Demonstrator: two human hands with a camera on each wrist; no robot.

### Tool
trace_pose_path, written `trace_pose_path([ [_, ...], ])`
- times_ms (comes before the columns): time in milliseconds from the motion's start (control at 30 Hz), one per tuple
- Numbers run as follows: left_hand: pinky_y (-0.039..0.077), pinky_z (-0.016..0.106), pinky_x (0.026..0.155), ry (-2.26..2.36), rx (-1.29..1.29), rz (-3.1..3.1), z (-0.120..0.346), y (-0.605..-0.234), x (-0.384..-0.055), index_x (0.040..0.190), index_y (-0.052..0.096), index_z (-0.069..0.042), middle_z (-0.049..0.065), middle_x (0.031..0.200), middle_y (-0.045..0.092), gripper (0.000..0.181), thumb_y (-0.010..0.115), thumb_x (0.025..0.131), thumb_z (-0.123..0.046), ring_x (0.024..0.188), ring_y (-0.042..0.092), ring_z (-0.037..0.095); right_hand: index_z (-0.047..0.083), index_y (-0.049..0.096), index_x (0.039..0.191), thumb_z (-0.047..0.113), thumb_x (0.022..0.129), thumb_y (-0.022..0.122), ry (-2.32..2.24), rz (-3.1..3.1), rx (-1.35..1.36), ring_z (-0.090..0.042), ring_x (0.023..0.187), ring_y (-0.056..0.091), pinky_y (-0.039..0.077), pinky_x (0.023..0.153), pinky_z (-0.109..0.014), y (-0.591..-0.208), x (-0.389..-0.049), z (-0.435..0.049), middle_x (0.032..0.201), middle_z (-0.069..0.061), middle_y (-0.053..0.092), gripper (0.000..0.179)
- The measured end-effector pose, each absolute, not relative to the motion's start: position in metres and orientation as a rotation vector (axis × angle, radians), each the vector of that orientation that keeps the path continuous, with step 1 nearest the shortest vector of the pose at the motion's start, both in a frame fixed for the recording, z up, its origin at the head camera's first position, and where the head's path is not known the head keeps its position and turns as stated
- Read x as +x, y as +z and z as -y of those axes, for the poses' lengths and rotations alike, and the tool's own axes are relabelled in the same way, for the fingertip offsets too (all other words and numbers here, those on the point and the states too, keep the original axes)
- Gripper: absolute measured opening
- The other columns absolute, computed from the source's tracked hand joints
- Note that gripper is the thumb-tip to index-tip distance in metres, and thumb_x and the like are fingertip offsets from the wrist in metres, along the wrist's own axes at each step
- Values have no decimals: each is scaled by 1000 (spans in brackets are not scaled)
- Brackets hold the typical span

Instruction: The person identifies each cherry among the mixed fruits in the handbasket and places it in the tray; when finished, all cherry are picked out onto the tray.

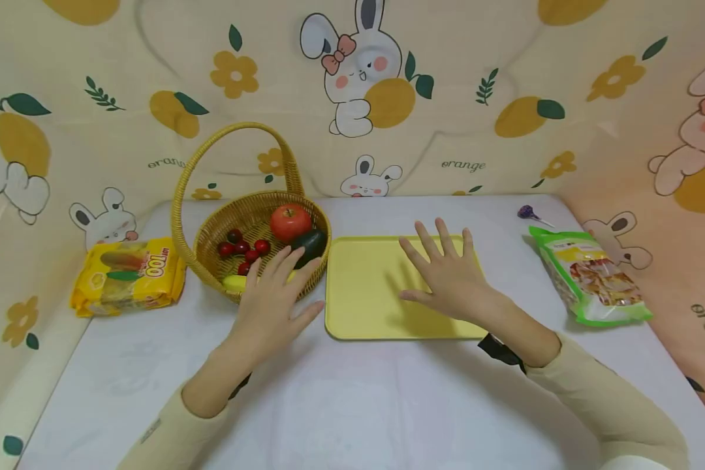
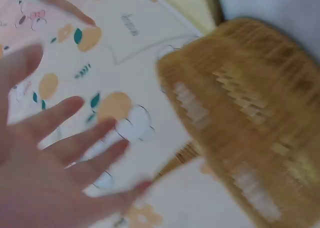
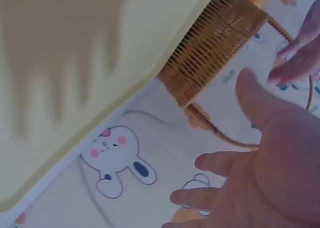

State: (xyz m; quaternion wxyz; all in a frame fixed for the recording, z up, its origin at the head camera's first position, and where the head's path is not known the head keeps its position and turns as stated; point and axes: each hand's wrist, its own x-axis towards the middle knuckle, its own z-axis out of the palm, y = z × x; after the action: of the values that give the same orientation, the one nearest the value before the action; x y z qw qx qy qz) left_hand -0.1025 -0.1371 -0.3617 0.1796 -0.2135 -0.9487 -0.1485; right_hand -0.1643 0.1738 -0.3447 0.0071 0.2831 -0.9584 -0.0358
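Observation:
My left hand [image 1: 273, 310], fingers spread, is in front of the wicker basket [image 1: 179, 215] and overlaps its near rim in the head view. Inside the basket lie a red apple [image 1: 290, 222], a dark green avocado-like fruit [image 1: 311, 247], several dark red cherries [image 1: 242, 247] and a yellow banana-like fruit [image 1: 234, 282], partly hidden by the hand. My right hand [image 1: 454, 279] is held over the yellow tray [image 1: 358, 287], its fingers straight and apart, casting a shadow on it. Neither hand holds anything. The left wrist view shows the basket's woven side [image 2: 240, 118] beside the spread left fingers.
A yellow snack packet [image 1: 130, 275] lies left of the basket. On the right are a green-edged food bag [image 1: 593, 277] and a purple lollipop [image 1: 527, 212] near the back edge. Patterned cloth [image 1: 241, 163] walls the white table [image 1: 352, 405] at the back and sides.

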Motion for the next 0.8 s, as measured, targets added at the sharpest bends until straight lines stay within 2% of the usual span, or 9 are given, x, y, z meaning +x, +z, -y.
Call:
trace_pose_path([
  [67,46,51,103,-632,-573,2455,152,-366,-94,125,65,-6,14,129,61,44,74,87,-28,122,54,33,13,28,158,60,91,61,-87,2995,878,-51,147,5,9,109,-80,-347,-167,-176,162,-23,16,88],
  [133,55,35,87,-797,-492,2184,168,-371,-91,110,68,2,18,113,65,34,74,82,-17,103,60,33,13,29,158,56,93,62,-71,3003,870,-51,147,6,10,109,-80,-348,-170,-178,162,-23,17,85],
  [200,53,25,79,-892,-350,1960,184,-377,-91,108,65,7,21,109,63,37,74,77,-11,98,58,33,13,31,157,53,93,63,-50,3007,873,-52,146,8,10,108,-81,-350,-173,-179,161,-24,19,82],
  [267,50,18,77,-966,-201,1852,198,-383,-92,117,59,9,22,117,58,48,76,75,-6,102,54,31,12,33,156,52,94,63,-36,3010,888,-53,146,9,11,107,-82,-350,-176,-178,161,-24,20,80],
  [333,50,16,81,-1062,-56,1856,209,-391,-92,131,50,4,17,129,51,66,82,73,-2,111,48,27,12,35,155,50,94,63,-11,3006,915,-53,145,10,12,107,-82,-350,-181,-175,160,-25,21,77],
  [433,50,20,84,-1202,98,1998,219,-401,-92,149,34,-11,6,138,41,91,86,75,-2,117,42,18,11,39,153,47,95,64,42,2975,966,-53,145,12,13,106,-82,-348,-190,-166,159,-25,24,73],
  [567,52,24,85,-1369,181,2072,225,-409,-96,155,23,-24,3,135,41,98,82,80,-4,117,41,14,11,42,151,44,95,65,113,2904,1042,-50,146,14,15,108,-80,-335,-205,-141,159,-23,26,69],
  [667,55,23,84,-1440,180,2079,227,-409,-99,155,25,-20,6,133,44,93,80,82,-2,115,43,14,12,43,150,43,97,63,166,2861,1102,-46,147,16,14,111,-78,-322,-214,-117,159,-20,27,65],
  [800,57,19,81,-1478,181,2099,226,-404,-102,151,29,-5,14,128,47,86,78,82,5,111,45,12,12,45,149,43,98,62,251,2798,1207,-41,147,21,16,114,-73,-306,-227,-80,158,-16,32,62],
])
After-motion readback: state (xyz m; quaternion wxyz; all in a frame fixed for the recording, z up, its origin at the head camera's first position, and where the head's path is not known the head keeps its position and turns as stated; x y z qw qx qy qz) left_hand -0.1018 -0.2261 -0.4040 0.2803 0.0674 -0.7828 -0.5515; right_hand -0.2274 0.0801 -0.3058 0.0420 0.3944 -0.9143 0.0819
